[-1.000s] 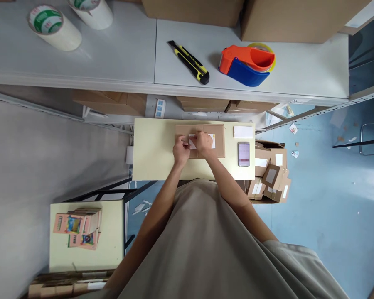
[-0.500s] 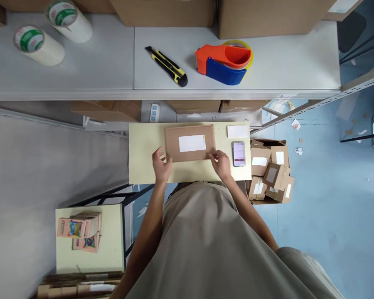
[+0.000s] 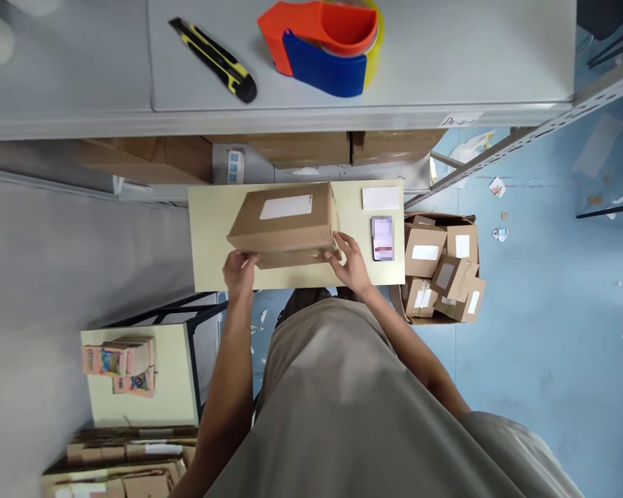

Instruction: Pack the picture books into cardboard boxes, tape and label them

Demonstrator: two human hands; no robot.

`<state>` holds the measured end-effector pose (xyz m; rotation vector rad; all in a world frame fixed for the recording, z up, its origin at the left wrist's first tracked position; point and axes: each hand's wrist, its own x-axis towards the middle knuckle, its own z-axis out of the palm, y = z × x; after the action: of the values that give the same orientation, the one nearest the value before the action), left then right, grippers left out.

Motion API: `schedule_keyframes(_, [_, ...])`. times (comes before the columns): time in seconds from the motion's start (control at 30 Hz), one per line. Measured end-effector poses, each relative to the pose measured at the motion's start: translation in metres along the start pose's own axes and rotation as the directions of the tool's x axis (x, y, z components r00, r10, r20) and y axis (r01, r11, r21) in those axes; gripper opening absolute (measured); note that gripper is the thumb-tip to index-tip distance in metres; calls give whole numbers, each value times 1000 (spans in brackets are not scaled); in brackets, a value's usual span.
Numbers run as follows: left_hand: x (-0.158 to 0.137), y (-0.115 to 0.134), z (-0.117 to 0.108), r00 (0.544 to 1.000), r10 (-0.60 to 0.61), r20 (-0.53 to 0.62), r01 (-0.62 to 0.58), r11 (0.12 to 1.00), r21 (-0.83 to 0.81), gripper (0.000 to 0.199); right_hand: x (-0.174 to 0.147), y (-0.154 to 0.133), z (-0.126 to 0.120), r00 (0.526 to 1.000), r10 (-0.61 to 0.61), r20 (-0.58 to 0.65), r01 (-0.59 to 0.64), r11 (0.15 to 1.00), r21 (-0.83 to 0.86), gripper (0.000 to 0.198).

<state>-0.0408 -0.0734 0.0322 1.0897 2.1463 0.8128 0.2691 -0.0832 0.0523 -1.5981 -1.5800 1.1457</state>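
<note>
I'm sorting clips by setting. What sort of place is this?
Probably a parcel-packing area: a labelled cardboard box, a tape dispenser, and a carton filled with other labelled boxes.

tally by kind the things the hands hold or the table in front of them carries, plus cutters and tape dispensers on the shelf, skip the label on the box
Box: 1
Phone: 1
White item, too small to identify: 1
Cutter: 1
Tape dispenser: 1
Total: 5
</note>
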Motion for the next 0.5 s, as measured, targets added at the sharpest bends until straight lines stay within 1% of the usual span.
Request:
schedule_keyframes(0.07, [-7,8,-11,992,-85,-88,79,994,-70,29,-8,-11,-12,996,-73,-48,75,996,43,57])
schedule_keyframes(0.1, [-12,12,-15,985,-124,-119,114,989,-92,33,-11,-13,-17,994,-86,-64,90,994,58,57])
schedule_keyframes(0.13, [-18,15,-18,984,-129,-123,118,989,-89,37,-15,-14,-21,994,-86,-71,91,994,66,58])
schedule_keyframes(0.23, [-38,16,-19,992,-103,-76,101,994,-30,43,-31,-3,-27,999,-23,-33,24,1000,20,57])
schedule_keyframes(0.37, [-62,8,-15,995,-100,26,98,993,69,43,-61,17,-24,994,104,44,-100,991,-94,48])
schedule_keyframes(0.43, [-74,5,-17,996,-85,36,83,995,60,43,-79,21,-25,991,123,46,-117,987,-108,45])
schedule_keyframes(0.5, [-88,5,-23,998,-57,32,57,998,17,44,-98,21,-28,992,119,41,-114,987,-116,43])
